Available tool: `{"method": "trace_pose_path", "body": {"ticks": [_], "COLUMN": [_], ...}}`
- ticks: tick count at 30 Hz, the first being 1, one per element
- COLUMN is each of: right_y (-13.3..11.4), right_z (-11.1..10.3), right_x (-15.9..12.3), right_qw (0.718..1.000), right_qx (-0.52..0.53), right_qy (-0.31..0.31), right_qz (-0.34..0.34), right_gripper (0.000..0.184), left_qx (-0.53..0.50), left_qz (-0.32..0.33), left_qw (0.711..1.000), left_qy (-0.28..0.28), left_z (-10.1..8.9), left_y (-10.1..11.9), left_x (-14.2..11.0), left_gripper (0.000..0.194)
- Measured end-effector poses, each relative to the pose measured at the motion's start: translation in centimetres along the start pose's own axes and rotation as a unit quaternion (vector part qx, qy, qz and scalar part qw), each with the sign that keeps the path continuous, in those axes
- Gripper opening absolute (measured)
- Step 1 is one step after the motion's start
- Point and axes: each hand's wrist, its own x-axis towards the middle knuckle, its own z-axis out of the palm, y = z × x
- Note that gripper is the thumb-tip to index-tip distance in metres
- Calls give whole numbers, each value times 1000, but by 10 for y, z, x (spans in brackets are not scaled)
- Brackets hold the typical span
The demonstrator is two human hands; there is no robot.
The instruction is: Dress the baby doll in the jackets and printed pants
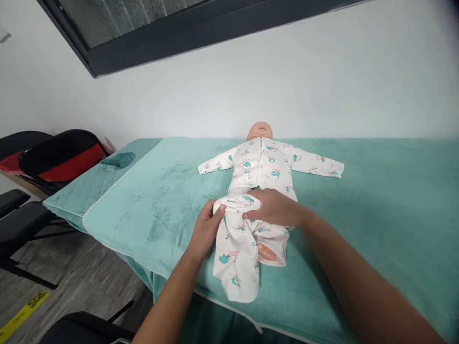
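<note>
A baby doll [259, 130] lies on its back, its head toward the wall. It wears a white printed long-sleeved top [260, 162], with both sleeves spread out sideways. White pants [236, 267] with the same print cover its lower body, and one doll foot [267, 253] shows in a leg opening. My left hand [208, 224] pinches the waistband at its left side, thumb on top. My right hand [272, 206] grips the waistband near its middle, fingers over the edge. The other pant leg hangs flat toward me; whether a doll leg is inside is hidden.
A green padded cover [143, 191] with white piping lies over the bed against the white wall. Black and red chairs [64, 157] stand at the left, and another black chair [82, 329] is near the front edge. A dark-framed window [172, 48] is above.
</note>
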Motion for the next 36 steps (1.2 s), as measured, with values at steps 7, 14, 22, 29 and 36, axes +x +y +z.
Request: {"method": "trace_pose_path", "body": {"ticks": [7,14,22,29,36], "right_y": [2,3,6,1,1], "right_z": [2,1,1,1,1], "right_x": [2,1,1,0,0], "right_qw": [999,996,997,999,998], "right_qx": [31,85,72,22,65], "right_qy": [29,23,20,22,25], "right_qz": [-17,-20,-19,-15,-7], "right_gripper": [27,31,31,25,32], "left_qx": [-182,-86,62,84,27], "left_qz": [-118,-89,7,4,-22], "left_qw": [966,978,995,990,961], "left_qy": [-143,-166,-72,-111,-275], "left_z": [-16,-8,-9,-18,-30], "left_y": [-6,2,12,27,17], "left_x": [-24,-20,6,24,13], "left_gripper": [45,56,7,9,43]}}
